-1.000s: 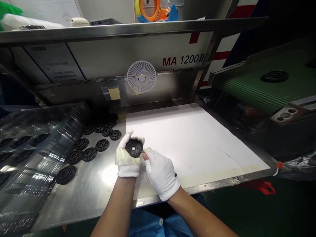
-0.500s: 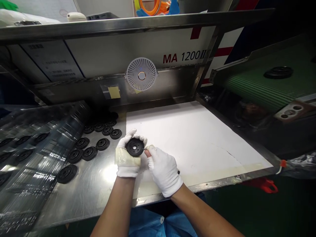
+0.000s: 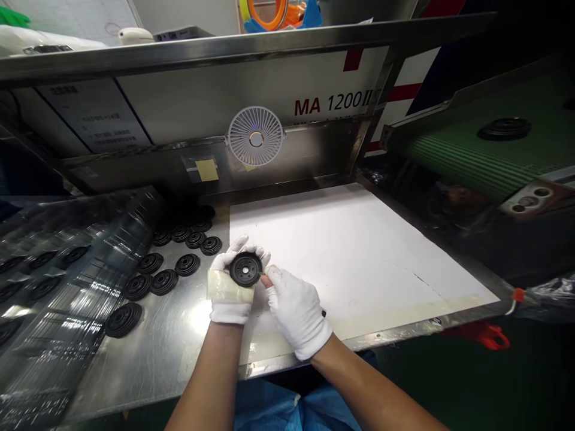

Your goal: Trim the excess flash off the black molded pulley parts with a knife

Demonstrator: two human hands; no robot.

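In my gloved left hand [image 3: 230,290] I hold a round black ribbed wheel-like part [image 3: 245,269], its holed face turned up toward me. The fingers wrap round its far edge. My gloved right hand [image 3: 296,308] is closed on a slim tool [image 3: 324,313], whose dark end pokes out beside the palm. Its thin tip meets the right edge of the black part by my bare thumb tip; most of the tool is hidden in the fist. Several similar black discs [image 3: 187,264] lie on the metal table to the left.
A clear plastic tray [image 3: 76,305] with more black discs fills the left side. White sheeting [image 3: 359,251] covers the table's middle and right. A small fan [image 3: 256,136] hangs under the shelf [image 3: 215,49]. Another black disc [image 3: 504,129] rests on the green conveyor [image 3: 476,155].
The black part tilts slightly in my left hand, and the tool tip sits a little closer to its edge. The whole view has shifted slightly.
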